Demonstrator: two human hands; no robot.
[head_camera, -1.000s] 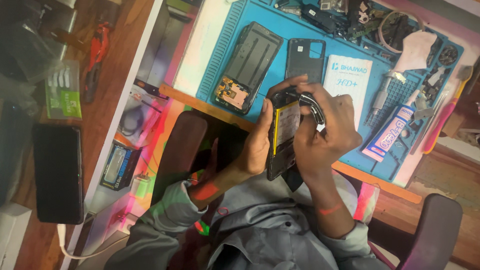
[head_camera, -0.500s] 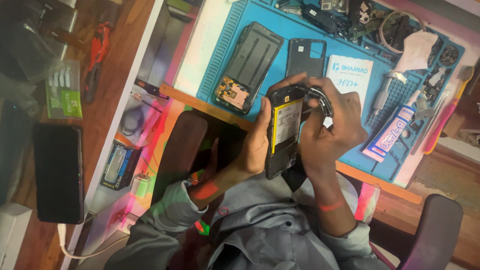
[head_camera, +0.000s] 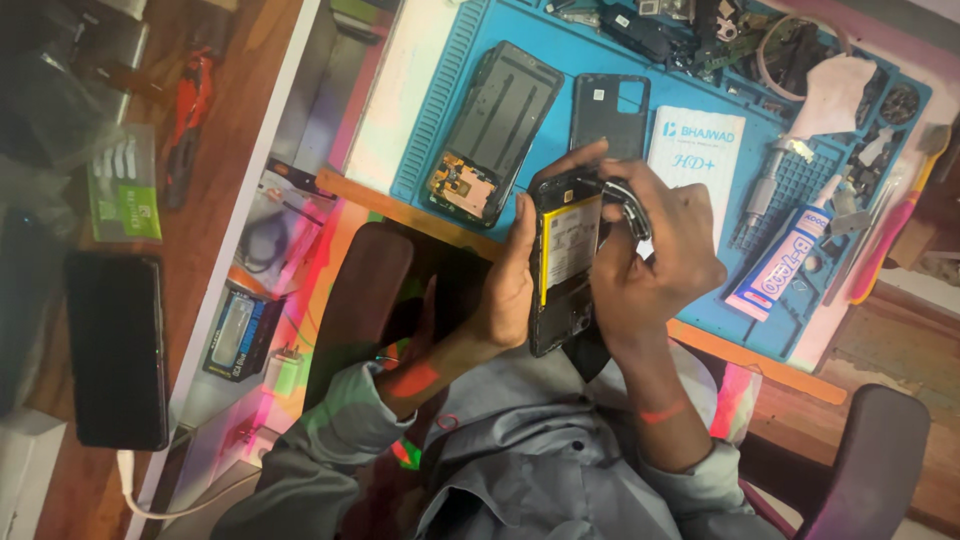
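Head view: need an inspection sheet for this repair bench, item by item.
Surface: blue repair mat on a wooden bench.
Job's things: opened phone, battery exposed, held upright above the lap.
Clutter: phone chassis, dark back cover, white packet, glue tube, screwdriver, loose parts at the mat's far edge.
Hands: left hand grips the phone's side; right hand at its top corner with a small metal tool, type unclear.
Cables: white cable near a black phone.
Surroundings: dark chair arms, side shelf with small items.

left hand (head_camera: 510, 285): fingers curled, gripping | right hand (head_camera: 655, 260): fingers bent, pinching | wrists raised
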